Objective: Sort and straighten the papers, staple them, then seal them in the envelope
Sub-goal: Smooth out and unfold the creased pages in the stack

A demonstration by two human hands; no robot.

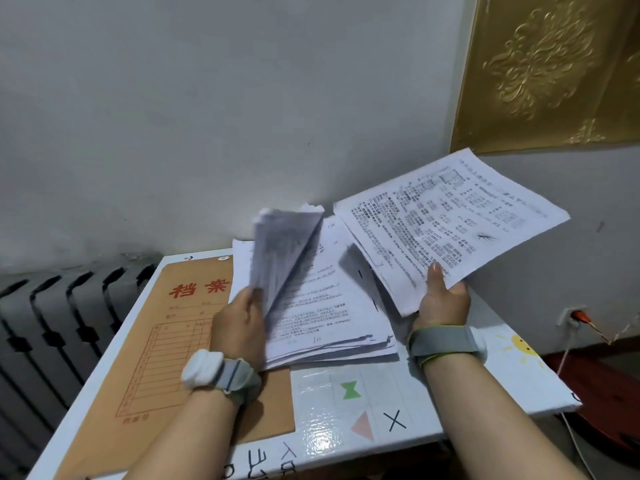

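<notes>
grips with the left hand (239,323) a fanned sheaf of pages (287,244), blurred, raised off the left side of the paper stack (329,306), fingers curled round the sheaf's near edge. holds in the right hand (443,299) a bundle of printed sheets (450,223), raised clear of the stack above the far right corner of the white table (318,427), thumb pressed on top near the bundle's lower edge, other fingers hidden beneath. has the stack itself resting on the far half of the table, between both hands, edges ragged, its left side overlapping the brown envelope (180,341). has the envelope flat along the table's left edge, under the left wrist. shows a grey radiator (52,323) left of the table and a gold embossed panel (554,71) on the wall at upper right.
</notes>
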